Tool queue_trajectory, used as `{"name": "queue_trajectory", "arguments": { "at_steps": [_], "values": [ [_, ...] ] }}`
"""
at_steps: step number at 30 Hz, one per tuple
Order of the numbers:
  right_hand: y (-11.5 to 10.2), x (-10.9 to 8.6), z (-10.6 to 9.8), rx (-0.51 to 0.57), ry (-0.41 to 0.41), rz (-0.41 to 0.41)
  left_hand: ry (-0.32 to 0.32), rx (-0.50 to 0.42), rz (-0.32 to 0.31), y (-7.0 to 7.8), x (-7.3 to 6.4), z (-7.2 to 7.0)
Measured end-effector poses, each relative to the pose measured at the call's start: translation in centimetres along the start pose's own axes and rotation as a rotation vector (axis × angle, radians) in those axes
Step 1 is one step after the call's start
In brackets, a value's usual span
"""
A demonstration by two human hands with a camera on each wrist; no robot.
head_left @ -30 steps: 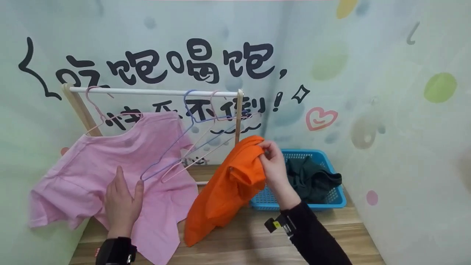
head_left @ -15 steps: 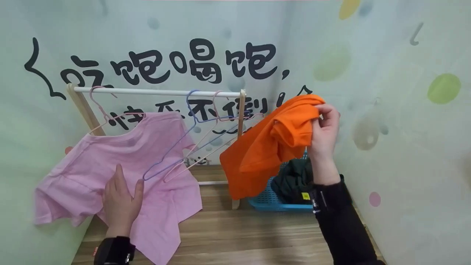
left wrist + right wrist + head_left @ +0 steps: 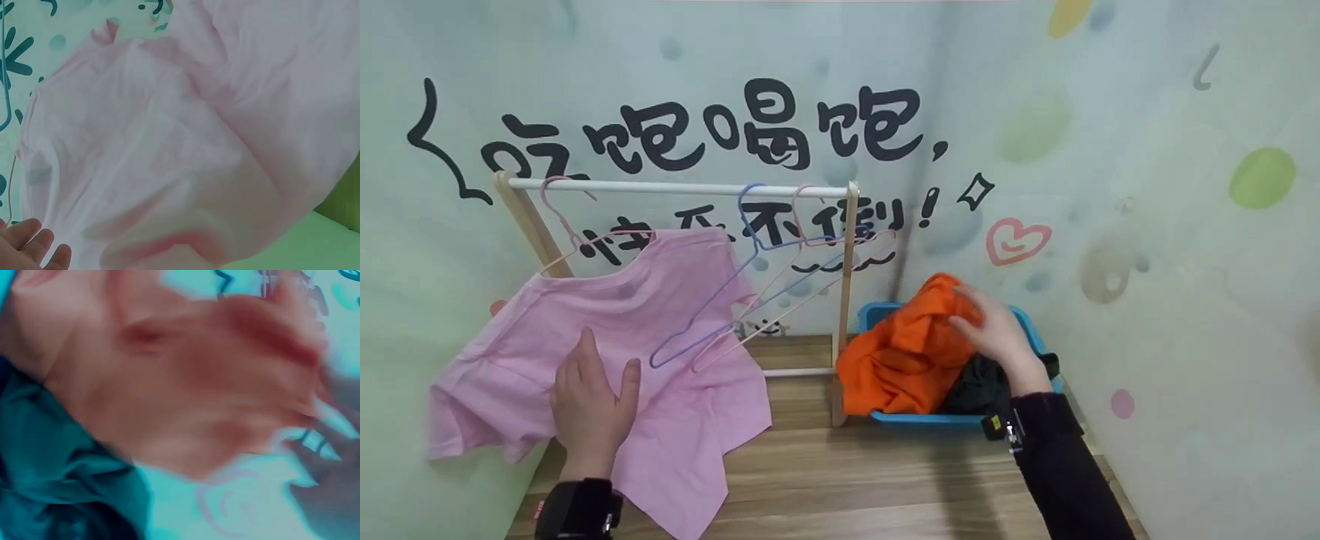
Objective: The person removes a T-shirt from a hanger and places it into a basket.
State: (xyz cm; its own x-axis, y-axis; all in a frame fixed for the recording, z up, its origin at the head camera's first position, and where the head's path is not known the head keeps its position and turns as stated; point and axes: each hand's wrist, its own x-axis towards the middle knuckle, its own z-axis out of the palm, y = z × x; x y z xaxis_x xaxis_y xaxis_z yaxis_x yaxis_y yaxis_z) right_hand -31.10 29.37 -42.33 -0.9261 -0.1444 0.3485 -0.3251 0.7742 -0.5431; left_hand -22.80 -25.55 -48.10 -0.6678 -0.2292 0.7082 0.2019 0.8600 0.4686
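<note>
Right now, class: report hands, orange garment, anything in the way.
Left hand before pink shirt, fingers extended. Right hand at orange garment, contact unclear. Orange garment over left side of blue basket. Possible obstacle: dark garment inside.

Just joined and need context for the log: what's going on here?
Someone is handling laundry bare-handed. Their right hand is at an orange garment bunched over the left part of a blue basket; whether the fingers grip it isn't clear. A dark garment is in the basket too. The left hand is open in front of a pink shirt, which is on a hanger on the rack's white rail. A bare blue hanger hangs there too.
</note>
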Motion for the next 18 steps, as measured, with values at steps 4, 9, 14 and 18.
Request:
{"name": "queue_trajectory", "arguments": {
  "at_steps": [4, 9, 14, 18],
  "values": [
    [1.1, -1.3, 1.8, -0.050, -0.151, -0.002, 0.031, 0.020, 0.028, 0.3, 1.2, -0.5],
    [1.5, -2.4, 3.5, -0.031, -0.151, -0.019, 0.095, 0.058, 0.061, 0.6, 3.1, -1.5],
    [1.8, -3.3, 4.9, -0.031, -0.177, 0.015, 0.117, 0.064, 0.057, 0.9, 5.0, -2.7],
    [2.1, -4.1, 5.8, -0.030, -0.192, 0.048, 0.115, 0.071, 0.066, 1.2, 6.5, -3.4]
  ]
}}
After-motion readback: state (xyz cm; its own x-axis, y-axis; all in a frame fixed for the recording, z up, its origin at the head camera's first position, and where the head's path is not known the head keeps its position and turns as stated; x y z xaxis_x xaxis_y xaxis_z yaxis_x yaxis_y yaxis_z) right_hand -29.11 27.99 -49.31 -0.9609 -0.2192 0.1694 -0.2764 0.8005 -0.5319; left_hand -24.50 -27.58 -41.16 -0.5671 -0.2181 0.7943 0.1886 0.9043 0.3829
